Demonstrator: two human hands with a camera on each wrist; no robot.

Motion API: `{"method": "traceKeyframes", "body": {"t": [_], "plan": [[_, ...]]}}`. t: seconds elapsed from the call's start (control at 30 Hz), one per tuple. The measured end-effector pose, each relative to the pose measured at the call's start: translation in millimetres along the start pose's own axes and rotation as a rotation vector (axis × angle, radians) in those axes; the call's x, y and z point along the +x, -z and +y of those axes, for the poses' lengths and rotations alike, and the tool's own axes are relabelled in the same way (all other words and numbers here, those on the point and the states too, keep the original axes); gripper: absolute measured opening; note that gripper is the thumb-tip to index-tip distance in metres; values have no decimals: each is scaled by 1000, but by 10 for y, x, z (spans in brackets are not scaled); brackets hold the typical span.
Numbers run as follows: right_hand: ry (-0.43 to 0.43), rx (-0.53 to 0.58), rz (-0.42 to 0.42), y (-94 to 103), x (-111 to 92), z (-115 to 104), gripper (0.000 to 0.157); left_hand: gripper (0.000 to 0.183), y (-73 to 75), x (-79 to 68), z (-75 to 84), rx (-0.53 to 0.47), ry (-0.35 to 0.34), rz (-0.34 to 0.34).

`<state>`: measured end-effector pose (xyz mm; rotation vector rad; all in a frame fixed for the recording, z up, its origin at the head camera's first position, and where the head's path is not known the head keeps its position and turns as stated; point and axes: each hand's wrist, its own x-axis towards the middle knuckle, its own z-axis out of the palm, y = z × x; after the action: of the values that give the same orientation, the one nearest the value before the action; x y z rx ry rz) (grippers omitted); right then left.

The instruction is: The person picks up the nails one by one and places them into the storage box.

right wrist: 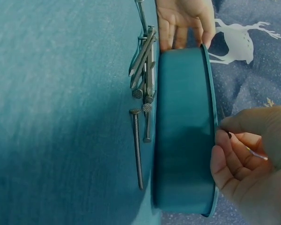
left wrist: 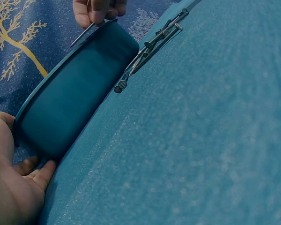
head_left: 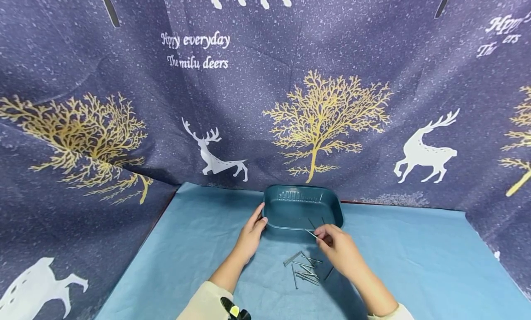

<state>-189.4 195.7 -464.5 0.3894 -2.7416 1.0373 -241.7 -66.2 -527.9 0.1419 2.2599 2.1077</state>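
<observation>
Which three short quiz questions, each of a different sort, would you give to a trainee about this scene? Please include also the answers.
1. True or false: the left hand touches the tray.
2. What does the right hand pinch?
3. In the head view, where does the pile of nails lie?
A) beyond the tray
B) on the near side of the tray
C) under the tray

Key: 1 true; 2 a nail; 3 B.

Passage lies right of the tray (head_left: 288, 213). Nails (head_left: 307, 277) block its near side, left hand (head_left: 250, 237) its left, right hand (head_left: 339, 247) its near rim.
</observation>
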Motion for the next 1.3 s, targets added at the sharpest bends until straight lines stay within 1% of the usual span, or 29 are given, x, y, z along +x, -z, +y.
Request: {"method": "traceKeyframes", "body": {"t": [0.27, 0.47, 0.63, 0.83, 1.1, 1.3], "plan": [[11, 10, 42, -20, 27, 11, 13, 52, 3, 6, -16, 2, -13, 6], [6, -2, 78, -18, 52, 27, 14, 53, 2, 9, -12, 3, -4, 5], [0, -6, 87, -18, 70, 30, 14, 54, 0, 4, 3, 6, 3, 5], [-11, 16, 101, -26, 98, 39, 13, 52, -7, -3, 7, 9, -3, 16], [-30, 20, 125, -52, 124, 52, 13, 53, -3, 2, 3, 7, 5, 6], [-41, 32, 126, -58, 141, 53, 12, 53, -1, 7, -9, 0, 2, 1]]}}
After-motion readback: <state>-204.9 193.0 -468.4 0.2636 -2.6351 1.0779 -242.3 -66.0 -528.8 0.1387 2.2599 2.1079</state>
